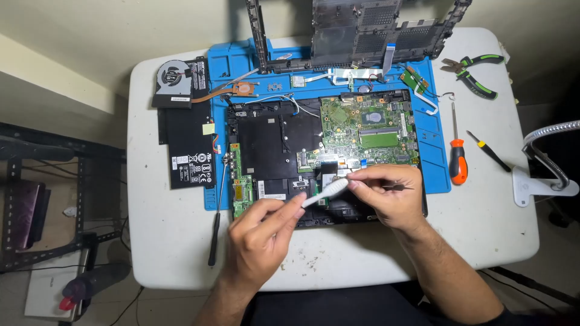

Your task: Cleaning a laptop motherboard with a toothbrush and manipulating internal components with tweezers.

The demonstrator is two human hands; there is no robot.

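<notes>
An opened laptop base [272, 151] lies on a blue work mat [438, 163], its green motherboard [368, 130] exposed at the upper right. My left hand [263, 238] holds the handle of a white toothbrush [326, 192], which slants up to the right over the laptop's front edge. My right hand [389, 193] pinches the brush's head end with its fingertips; a thin dark tool pokes out from that hand to the right.
On the white table [483, 229] lie a black battery [190, 145], a cooling fan [172, 78] with copper heat pipe, a black screwdriver [216, 226], an orange-handled screwdriver [458, 157], a small yellow-black screwdriver [489, 151], green-handled pliers [474, 72], and a lamp base [541, 184]. The laptop lid frame [356, 30] stands at the back.
</notes>
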